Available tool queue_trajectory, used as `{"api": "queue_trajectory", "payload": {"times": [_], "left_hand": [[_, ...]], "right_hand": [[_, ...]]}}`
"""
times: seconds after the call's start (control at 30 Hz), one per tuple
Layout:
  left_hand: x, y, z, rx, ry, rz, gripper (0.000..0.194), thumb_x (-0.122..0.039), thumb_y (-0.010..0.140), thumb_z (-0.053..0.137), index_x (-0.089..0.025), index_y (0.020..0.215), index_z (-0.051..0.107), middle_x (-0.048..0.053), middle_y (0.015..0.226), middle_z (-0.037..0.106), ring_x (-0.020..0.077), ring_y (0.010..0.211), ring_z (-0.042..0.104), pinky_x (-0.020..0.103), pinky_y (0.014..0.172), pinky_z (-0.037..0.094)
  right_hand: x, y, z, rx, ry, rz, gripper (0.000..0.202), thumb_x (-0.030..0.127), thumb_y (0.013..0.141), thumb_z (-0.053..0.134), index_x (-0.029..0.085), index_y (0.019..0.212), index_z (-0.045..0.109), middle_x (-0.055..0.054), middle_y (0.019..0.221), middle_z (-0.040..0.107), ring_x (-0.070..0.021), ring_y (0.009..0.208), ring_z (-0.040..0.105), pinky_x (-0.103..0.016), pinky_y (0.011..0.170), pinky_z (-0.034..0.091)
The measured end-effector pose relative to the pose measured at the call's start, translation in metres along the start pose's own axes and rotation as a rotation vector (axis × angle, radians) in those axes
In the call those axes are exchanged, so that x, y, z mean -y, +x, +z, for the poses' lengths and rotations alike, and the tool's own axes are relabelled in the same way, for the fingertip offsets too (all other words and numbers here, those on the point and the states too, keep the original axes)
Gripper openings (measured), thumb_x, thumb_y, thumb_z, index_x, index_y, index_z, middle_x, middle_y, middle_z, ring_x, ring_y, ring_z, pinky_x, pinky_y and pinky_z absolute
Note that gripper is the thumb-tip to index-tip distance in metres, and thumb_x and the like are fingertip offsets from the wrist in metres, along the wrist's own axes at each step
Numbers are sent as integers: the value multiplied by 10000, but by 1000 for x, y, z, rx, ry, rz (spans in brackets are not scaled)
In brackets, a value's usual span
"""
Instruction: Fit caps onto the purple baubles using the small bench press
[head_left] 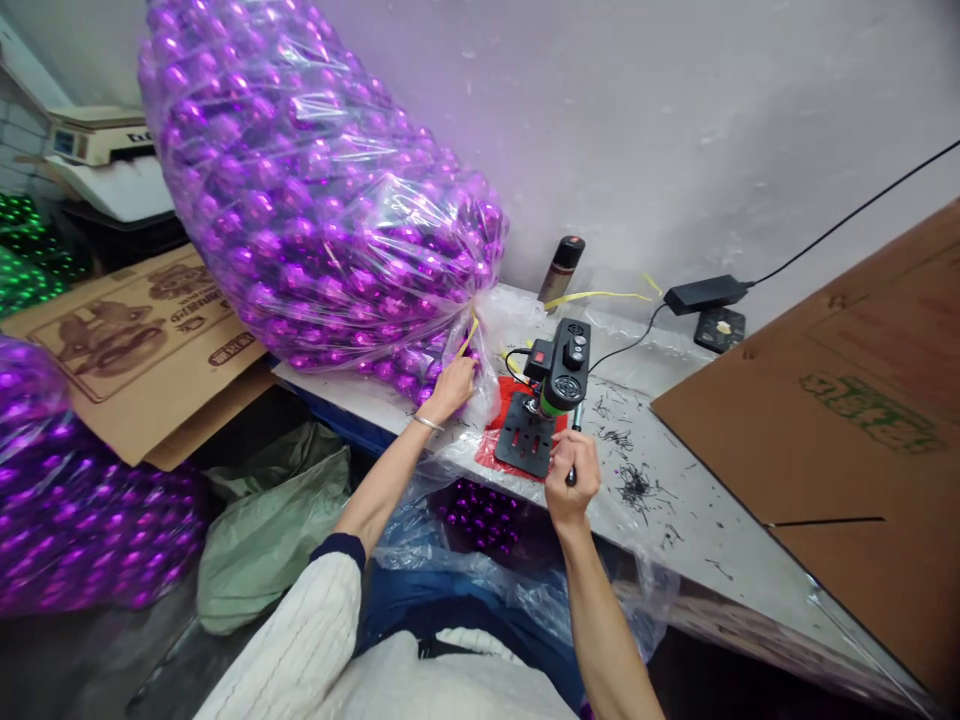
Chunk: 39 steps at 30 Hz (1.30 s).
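A large clear plastic bag (pixel 322 190) full of shiny purple balls leans across the left part of the table, gathered at its neck. My left hand (pixel 454 385) is closed at that neck, beside a thin yellow strip (pixel 469 336); what its fingers pinch is hidden. In my right hand (pixel 572 468), closed like a fist, is a slim pen-like tool (pixel 577 416) with a dark end. Just beyond this hand stands a small black machine (pixel 568 365) with round vents and a knob. Its slotted black base plate (pixel 523 438) rests on a red sheet (pixel 491 450).
A spray can (pixel 562 266) and a black power adapter (pixel 706 294) lie toward the wall. Black clippings (pixel 636 488) litter the white table (pixel 660 440). A cardboard box (pixel 847 430) borders the right side; flattened cardboard (pixel 142 350) and another purple bag (pixel 90 500) are left.
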<state>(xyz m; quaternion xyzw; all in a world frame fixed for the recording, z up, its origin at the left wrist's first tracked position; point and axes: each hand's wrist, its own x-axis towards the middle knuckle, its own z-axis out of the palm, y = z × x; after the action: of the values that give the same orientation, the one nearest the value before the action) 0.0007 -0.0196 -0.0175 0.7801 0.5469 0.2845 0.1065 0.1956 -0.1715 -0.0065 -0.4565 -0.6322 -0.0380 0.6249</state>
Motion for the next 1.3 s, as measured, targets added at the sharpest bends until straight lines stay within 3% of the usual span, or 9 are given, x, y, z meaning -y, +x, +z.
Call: {"api": "queue_trajectory", "payload": {"times": [0.17, 0.33, 0.53, 0.77, 0.97, 1.03, 1.1, 1.2, 1.3], "left_hand": [[4, -13, -27, 171, 376, -122, 332, -117, 974, 440, -92, 1259, 609, 203, 1159, 699, 304, 1125, 650, 405, 950, 499], [0, -18, -47, 335, 485, -130, 335, -306, 961, 591, -130, 1244, 624, 192, 1107, 713, 322, 1103, 658, 375, 888, 487], [-16, 14, -29, 350, 474, -119, 444, -342, 894, 682, -123, 1273, 607, 194, 1084, 693, 330, 1096, 649, 388, 924, 452], [-9, 7, -5, 372, 393, -80, 588, -230, 888, 646, -143, 1430, 436, 200, 1263, 580, 308, 1168, 613, 387, 945, 479], [0, 9, 2, 419, 300, -18, 690, -86, 729, 725, -136, 1374, 485, 211, 1407, 466, 288, 1122, 666, 339, 937, 519], [2, 10, 1, 378, 210, -50, 691, -115, 724, 732, -139, 1372, 494, 205, 1382, 489, 305, 1107, 674, 359, 931, 532], [3, 9, -4, 265, 23, -121, 684, -193, 736, 746, -152, 1372, 499, 178, 1336, 540, 306, 1097, 674, 379, 935, 538], [5, -3, -14, 52, -450, -258, 654, -330, 783, 727, -174, 1372, 488, 124, 1232, 633, 244, 1006, 688, 368, 892, 557], [2, -27, -21, -41, -1018, -424, 500, -436, 838, 646, -185, 1261, 552, 71, 1046, 694, 153, 772, 681, 291, 704, 567]], "right_hand": [[0, 0, 0, 1, -3, -18, 252, 113, 951, 447, 215, 733, 521, -12, 769, 595, -143, 765, 610, -294, 708, 466], [1, 0, 2, -25, 9, -38, 261, 76, 934, 442, 217, 724, 506, -6, 757, 578, -139, 775, 608, -283, 696, 468], [4, 2, 2, -15, -4, -37, 240, 75, 932, 450, 216, 748, 515, -13, 776, 589, -138, 776, 612, -282, 684, 471], [3, 1, 2, -19, 1, -9, 240, 109, 945, 447, 213, 743, 528, -22, 788, 611, -142, 762, 615, -290, 686, 475], [1, 0, 2, -18, 1, -3, 241, 126, 951, 444, 212, 744, 532, -25, 777, 612, -149, 765, 616, -298, 698, 478], [2, 0, 2, -12, -2, -2, 240, 127, 952, 444, 212, 745, 531, -26, 786, 616, -147, 770, 616, -298, 708, 481], [3, 2, 1, -6, -6, -6, 241, 131, 956, 441, 213, 747, 528, -26, 789, 615, -144, 771, 616, -294, 710, 479], [4, 4, 0, -7, -15, -12, 247, 143, 964, 435, 215, 743, 519, -23, 777, 607, -141, 763, 612, -289, 702, 472], [5, 7, 0, -10, -11, -9, 240, 133, 962, 436, 214, 752, 520, -20, 778, 604, -134, 750, 601, -281, 692, 460]]}}
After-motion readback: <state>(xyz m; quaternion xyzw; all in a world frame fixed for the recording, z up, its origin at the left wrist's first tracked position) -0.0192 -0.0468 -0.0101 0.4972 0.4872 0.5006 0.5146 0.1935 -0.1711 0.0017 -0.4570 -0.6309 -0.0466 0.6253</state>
